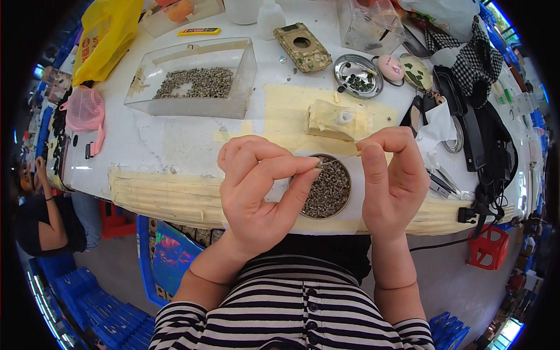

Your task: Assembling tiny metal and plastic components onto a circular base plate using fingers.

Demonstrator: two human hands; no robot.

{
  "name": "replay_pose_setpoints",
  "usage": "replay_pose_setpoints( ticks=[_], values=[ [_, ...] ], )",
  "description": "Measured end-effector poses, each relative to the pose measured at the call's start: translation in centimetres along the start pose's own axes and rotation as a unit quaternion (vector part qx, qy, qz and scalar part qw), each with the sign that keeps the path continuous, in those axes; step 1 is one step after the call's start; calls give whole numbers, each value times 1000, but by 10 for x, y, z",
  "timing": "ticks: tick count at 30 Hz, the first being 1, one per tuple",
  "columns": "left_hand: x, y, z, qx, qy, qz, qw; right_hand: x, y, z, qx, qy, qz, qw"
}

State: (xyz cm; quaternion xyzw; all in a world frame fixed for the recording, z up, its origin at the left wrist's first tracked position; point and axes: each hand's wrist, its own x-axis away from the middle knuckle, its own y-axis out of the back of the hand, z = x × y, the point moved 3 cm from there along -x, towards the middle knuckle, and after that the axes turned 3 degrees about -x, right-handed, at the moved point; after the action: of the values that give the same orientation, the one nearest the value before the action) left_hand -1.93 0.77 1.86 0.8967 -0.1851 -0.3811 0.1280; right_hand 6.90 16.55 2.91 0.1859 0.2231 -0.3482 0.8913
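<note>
My left hand (256, 189) is closed, with thumb and forefinger pinching a tiny dark piece (318, 165) whose kind is too small to tell. My right hand (392, 178) is closed too, its thumb and forefinger pinching a thin, needle-like rod (349, 156) that points left toward the pinched piece. Whether the rod's tip touches the piece I cannot tell. Below the fingertips stands a round tin (349, 192) filled with small grey-brown metal-looking parts (328, 195). Just beyond it, a tape-covered block (326, 121) carries a small white ring (345, 117).
A clear plastic box (239, 105) with more small parts stands at the far left. Behind lie a camouflaged model tank hull (302, 48) and a round metal dish (359, 76) of dark green bits. Tweezers (444, 181) and black cables rest at the right. Another person (49, 219) sits far left.
</note>
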Motion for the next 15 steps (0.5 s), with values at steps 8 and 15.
replay_pose_setpoints(
  ticks=[8,15],
  values=[
    [0,0,0,6,-1,-4,1000,1,1,-2,-36,-18,2,999],
    [0,0,0,2,-1,-2,1000,-3,8,-3,14,26,-64,997]
  ],
)
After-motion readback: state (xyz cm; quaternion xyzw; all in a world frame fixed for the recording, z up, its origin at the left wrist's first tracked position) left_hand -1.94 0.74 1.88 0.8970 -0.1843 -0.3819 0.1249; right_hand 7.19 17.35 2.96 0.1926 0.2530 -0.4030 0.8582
